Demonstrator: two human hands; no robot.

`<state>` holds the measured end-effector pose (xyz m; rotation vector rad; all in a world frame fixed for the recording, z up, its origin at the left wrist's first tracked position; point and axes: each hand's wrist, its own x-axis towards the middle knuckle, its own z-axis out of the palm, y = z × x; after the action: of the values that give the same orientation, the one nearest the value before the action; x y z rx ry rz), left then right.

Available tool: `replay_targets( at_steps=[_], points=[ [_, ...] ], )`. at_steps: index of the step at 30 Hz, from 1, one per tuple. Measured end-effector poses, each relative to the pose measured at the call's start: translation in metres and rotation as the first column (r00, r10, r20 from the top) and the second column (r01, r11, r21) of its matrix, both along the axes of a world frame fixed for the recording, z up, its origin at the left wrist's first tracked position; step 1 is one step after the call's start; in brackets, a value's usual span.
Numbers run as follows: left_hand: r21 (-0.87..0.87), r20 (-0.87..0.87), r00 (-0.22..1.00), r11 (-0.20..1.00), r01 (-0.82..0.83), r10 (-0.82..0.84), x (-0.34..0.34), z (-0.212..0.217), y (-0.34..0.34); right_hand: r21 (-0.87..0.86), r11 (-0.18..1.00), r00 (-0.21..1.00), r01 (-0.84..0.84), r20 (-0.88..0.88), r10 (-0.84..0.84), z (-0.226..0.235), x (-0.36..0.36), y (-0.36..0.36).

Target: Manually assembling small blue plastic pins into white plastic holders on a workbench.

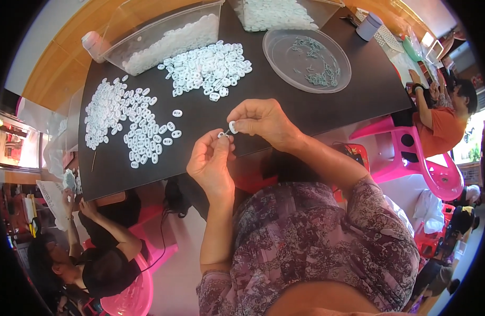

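Note:
Just past the table's near edge, my left hand (213,166) pinches a small white piece (223,135) between thumb and fingers. Close beside it, my right hand (266,124) grips a white oval plastic piece (233,127) with thumb and forefinger. The two pieces almost meet; whether they touch I cannot tell. Loose white ovals with two holes lie on the dark table (211,113) in a large heap (205,68), a left heap (104,108) and a looser spread (145,139). One single oval (177,113) rests nearest my left hand.
A round clear tray (277,68) holds thin grey-green bits. Behind stand two clear bins (163,42) (277,13) of white pieces. A grey-lidded jar (369,26) and a pinkish bottle (95,46) flank them. People sit at left (105,268) and right (443,124), near pink stools (445,176).

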<state>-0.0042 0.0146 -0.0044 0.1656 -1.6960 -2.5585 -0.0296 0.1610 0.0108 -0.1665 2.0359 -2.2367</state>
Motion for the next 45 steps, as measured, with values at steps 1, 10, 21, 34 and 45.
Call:
replay_targets(
  at_steps=[1,10,21,34,45],
  points=[
    [0.001,0.000,1.000,1.000,-0.004,0.004,0.000,0.000,0.000,0.008,1.000,1.000,0.006,0.013,-0.006,0.000,0.000,0.000],
    [-0.021,0.019,1.000,1.000,0.003,-0.002,0.001,-0.001,0.001,0.055,0.998,0.994,0.043,-0.103,-0.037,-0.005,-0.001,-0.004],
    [0.002,-0.004,1.000,1.000,-0.018,0.018,0.002,-0.006,0.004,0.295,0.948,0.965,0.120,-0.261,-0.041,-0.002,0.005,-0.008],
    [-0.024,-0.049,0.999,1.000,-0.002,0.001,0.001,-0.009,0.008,0.292,0.945,0.960,0.147,-0.270,-0.066,-0.005,0.009,-0.010],
    [-0.016,-0.037,0.996,0.996,0.084,-0.084,-0.001,-0.006,0.004,0.293,0.948,0.971,0.123,-0.232,-0.054,0.002,0.008,-0.007]
  ],
)
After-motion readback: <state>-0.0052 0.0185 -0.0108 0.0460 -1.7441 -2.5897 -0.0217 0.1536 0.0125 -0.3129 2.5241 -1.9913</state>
